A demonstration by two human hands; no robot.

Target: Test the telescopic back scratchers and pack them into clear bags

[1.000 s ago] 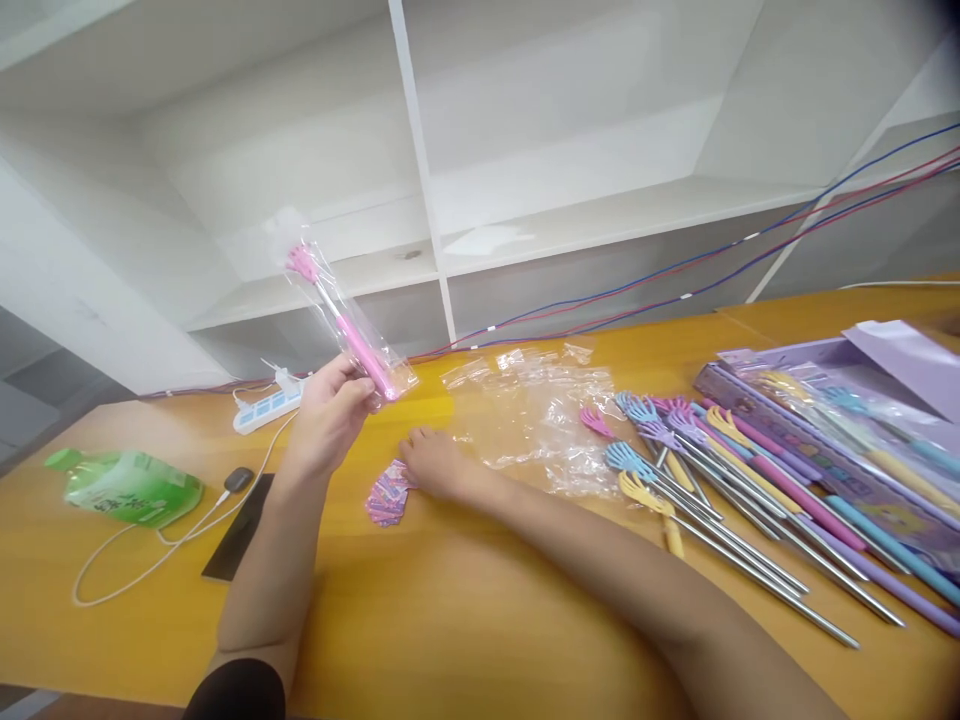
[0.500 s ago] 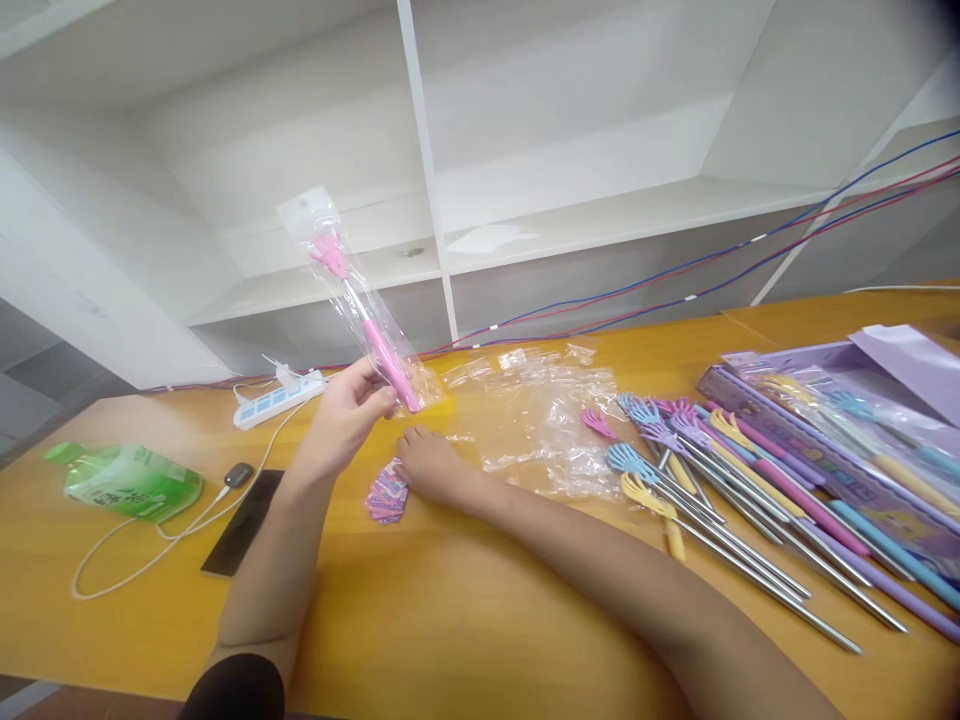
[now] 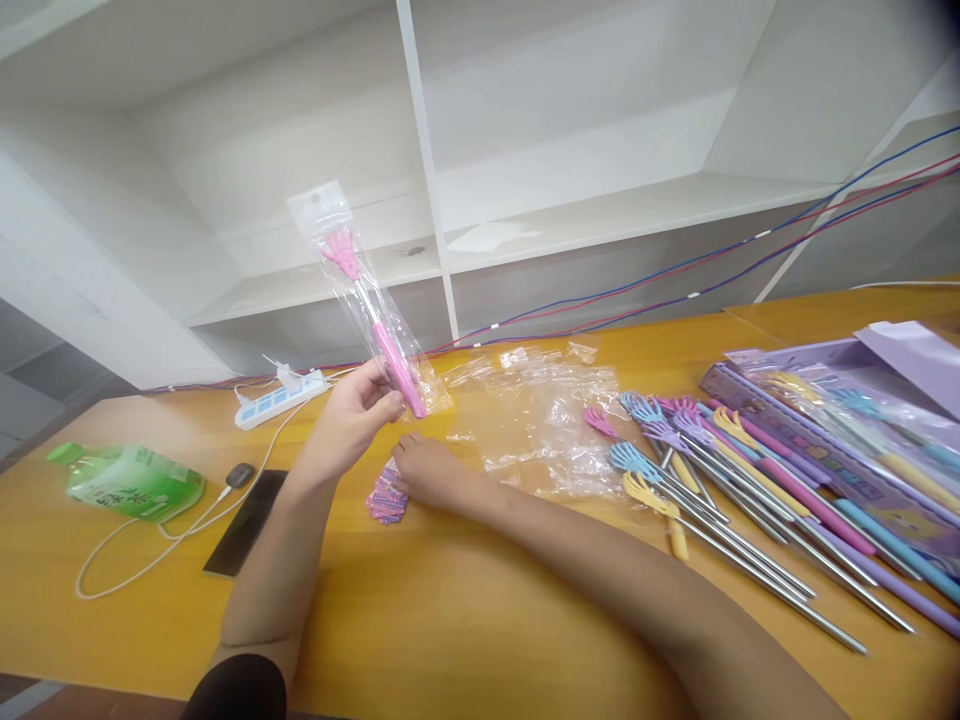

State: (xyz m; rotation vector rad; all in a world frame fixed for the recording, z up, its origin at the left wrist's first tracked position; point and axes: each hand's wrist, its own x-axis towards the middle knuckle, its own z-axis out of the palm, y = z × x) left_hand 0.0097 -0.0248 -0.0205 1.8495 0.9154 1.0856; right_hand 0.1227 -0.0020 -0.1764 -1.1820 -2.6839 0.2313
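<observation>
My left hand [image 3: 352,418] is raised above the wooden table [image 3: 465,620] and pinches the lower end of a clear plastic bag [image 3: 360,290]. Inside the bag stands a pink back scratcher [image 3: 375,325] with a claw head, tilted up to the left. My right hand [image 3: 424,468] lies low on the table with its fingers on a small stack of pink printed cards [image 3: 386,495]. Whether those fingers grip a card is hidden from me.
Empty clear bags [image 3: 544,420] lie past my right hand. Several pastel back scratchers with steel shafts [image 3: 720,490] fan out to the right beside a purple box [image 3: 840,440]. At left are a green pouch [image 3: 131,485], a phone [image 3: 244,520], a cable and a power strip [image 3: 281,398]. White shelves stand behind.
My left hand has shifted slightly right and lifted the bagged scratcher a little higher and more upright. My right hand has stayed on the cards.
</observation>
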